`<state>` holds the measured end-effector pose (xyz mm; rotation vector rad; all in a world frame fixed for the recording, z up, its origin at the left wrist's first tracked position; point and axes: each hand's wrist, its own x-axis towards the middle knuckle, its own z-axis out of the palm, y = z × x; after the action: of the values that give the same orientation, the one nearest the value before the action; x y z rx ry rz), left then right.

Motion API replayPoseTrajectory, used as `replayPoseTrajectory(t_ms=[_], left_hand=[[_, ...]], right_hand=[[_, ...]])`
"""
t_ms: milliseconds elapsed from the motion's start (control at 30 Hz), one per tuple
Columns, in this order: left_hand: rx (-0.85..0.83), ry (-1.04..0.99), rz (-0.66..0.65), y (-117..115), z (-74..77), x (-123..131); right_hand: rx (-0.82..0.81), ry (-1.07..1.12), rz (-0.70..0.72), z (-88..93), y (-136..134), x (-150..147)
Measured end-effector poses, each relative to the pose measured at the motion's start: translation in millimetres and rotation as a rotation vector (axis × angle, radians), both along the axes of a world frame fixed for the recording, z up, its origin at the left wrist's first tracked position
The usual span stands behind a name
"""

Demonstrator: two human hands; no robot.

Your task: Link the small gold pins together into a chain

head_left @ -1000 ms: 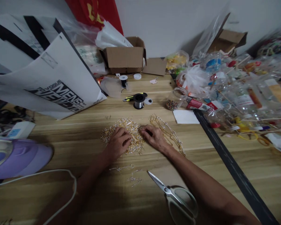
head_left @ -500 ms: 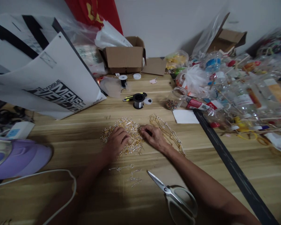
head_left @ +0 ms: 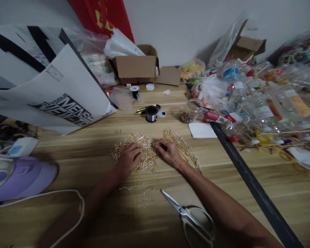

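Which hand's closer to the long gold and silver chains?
Right. The right hand is just left of the chains; the left hand is farther left, at the jewellery-parts pile.

A low, loose heap of small, shiny gold- and silver-coloured pieces (head_left: 147, 156), many thin and pin-like, lies spread in a jumble on the near side of the black-rimmed spool of silvery wire (head_left: 151, 115), apart from it.
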<state>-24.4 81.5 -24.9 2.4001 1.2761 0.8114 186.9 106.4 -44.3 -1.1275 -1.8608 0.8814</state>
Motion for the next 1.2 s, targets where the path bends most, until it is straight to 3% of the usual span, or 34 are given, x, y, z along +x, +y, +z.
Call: replayPoseTrajectory(t_ms=[167, 400, 533, 933, 1200], left_hand=[[0.025, 0.14, -0.008, 1.1, 8.7, 11.8], [0.02, 0.355, -0.029, 19.2, 16.2, 22.8], [-0.028, 0.272, -0.016, 21.6, 11.2, 14.2], [-0.197, -0.112, 0.247, 13.6, 10.9, -3.1], [-0.243, -0.205, 0.272, 14.3, 8.4, -3.3]], right_hand=[[-0.007, 0.019, -0.018, 2.3, -0.2, 0.1], [-0.02, 0.026, -0.023, 4.2, -1.1, 0.6], [-0.028, 0.023, -0.016, 4.1, -1.2, 1.1], [-0.022, 0.04, -0.025, 2.1, -0.5, 1.0], [-0.027, 0.014, -0.016, 1.7, -0.3, 1.1]])
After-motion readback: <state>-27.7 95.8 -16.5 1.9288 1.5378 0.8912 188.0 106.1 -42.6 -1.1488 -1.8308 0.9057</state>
